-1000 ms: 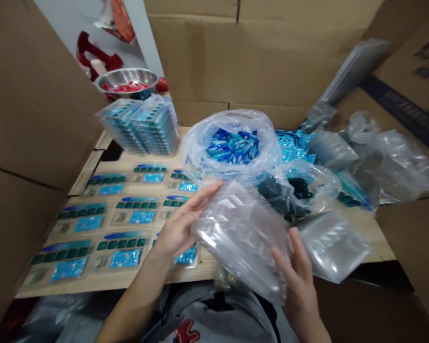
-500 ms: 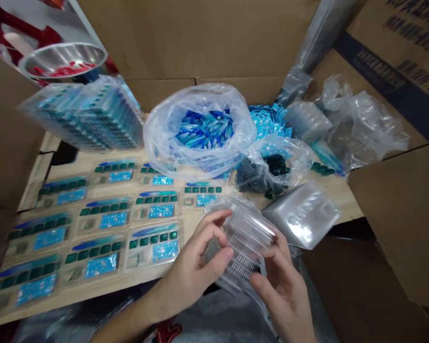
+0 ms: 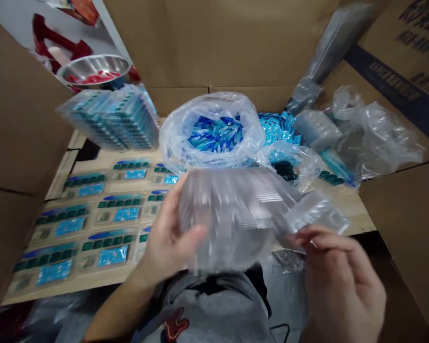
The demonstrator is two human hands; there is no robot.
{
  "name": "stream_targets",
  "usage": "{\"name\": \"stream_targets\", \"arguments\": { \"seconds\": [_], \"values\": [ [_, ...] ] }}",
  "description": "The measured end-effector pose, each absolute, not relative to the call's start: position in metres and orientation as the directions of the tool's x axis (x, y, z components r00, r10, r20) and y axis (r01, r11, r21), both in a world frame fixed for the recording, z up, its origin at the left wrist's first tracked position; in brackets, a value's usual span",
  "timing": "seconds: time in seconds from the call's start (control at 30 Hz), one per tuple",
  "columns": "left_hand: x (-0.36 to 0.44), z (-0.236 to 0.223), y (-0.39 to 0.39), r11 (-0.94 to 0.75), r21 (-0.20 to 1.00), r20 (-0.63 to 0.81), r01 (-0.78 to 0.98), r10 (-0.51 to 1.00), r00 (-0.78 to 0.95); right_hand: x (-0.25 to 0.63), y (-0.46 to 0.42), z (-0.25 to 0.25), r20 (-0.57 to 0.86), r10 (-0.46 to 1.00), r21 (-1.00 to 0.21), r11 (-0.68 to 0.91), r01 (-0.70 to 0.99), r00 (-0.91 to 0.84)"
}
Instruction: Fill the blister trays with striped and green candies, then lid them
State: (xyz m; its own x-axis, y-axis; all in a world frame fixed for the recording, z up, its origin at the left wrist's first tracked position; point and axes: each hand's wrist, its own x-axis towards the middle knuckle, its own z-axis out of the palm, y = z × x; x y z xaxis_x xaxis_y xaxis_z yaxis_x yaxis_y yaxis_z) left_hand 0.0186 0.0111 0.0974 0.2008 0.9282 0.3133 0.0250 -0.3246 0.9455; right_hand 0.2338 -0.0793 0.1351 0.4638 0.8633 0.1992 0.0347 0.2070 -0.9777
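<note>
Left hand: fingers curled, gripping clear plastic packet, long axis 9-to-3, nearer this hand. Right hand: fingers extended at packet's 3 o'clock end, grip unclear. Beyond, 12 o'clock: open poly bag of blue sachets.

Held packaging: clear, greyish, faintly ridged stripes.
Bagged packets: royal blue and pale blue.
Cards: rows of dark green squares above speckled bright blue patches.
Cardboard box: brown, dark blue band.
</note>
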Motion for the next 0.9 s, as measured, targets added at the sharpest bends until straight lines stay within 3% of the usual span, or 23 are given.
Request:
{"name": "stream_targets", "arguments": {
  "seconds": [0.07,0.13,0.23,0.3,0.37,0.43,0.53,0.63,0.7,0.8,0.9],
  "values": [
    [0.015,0.120,0.036,-0.253,0.966,0.252,-0.049,0.893,0.373,0.245,-0.068,0.134,0.234,0.882,-0.967,0.256,0.002,0.409],
    [0.021,0.135,0.058,-0.206,0.977,0.200,-0.059,0.782,0.590,0.251,-0.060,0.133,0.169,0.973,-0.979,0.184,-0.086,0.157],
    [0.044,0.139,0.072,-0.294,0.956,0.191,0.008,0.640,0.744,0.250,-0.058,0.130,0.059,0.998,-0.997,0.058,-0.059,-0.025],
    [0.062,0.134,0.068,-0.444,0.894,0.312,0.057,0.710,0.631,0.245,-0.062,0.125,0.037,0.999,-0.999,0.039,-0.034,0.033],
    [0.075,0.128,0.050,-0.599,0.788,0.521,0.146,0.773,0.361,0.240,-0.068,0.119,0.049,0.991,-0.998,0.052,-0.026,0.126],
    [0.081,0.124,0.023,-0.676,0.700,0.649,0.230,0.737,0.189,0.235,-0.075,0.115,0.094,0.972,-0.996,0.090,0.030,0.213],
    [0.081,0.118,-0.022,-0.574,0.794,0.505,0.198,0.806,0.310,0.232,-0.086,0.112,0.205,0.937,-0.959,0.134,0.252,0.283],
    [0.079,0.108,-0.047,-0.271,0.961,0.225,0.059,0.888,0.402,0.237,-0.094,0.108,0.279,0.945,-0.858,0.166,0.486,0.171],
    [0.079,0.100,-0.050,-0.128,0.991,0.133,-0.041,0.904,0.406,0.241,-0.097,0.104,0.283,0.956,-0.801,0.194,0.567,0.072],
    [0.077,0.090,-0.043,-0.050,0.990,0.100,-0.128,0.903,0.418,0.244,-0.095,0.097,0.279,0.959,-0.771,0.193,0.607,0.050],
    [0.077,0.087,-0.040,-0.090,0.983,0.151,-0.159,0.889,0.431,0.244,-0.092,0.089,0.254,0.963,-0.790,0.155,0.593,0.087]
  ]
}}
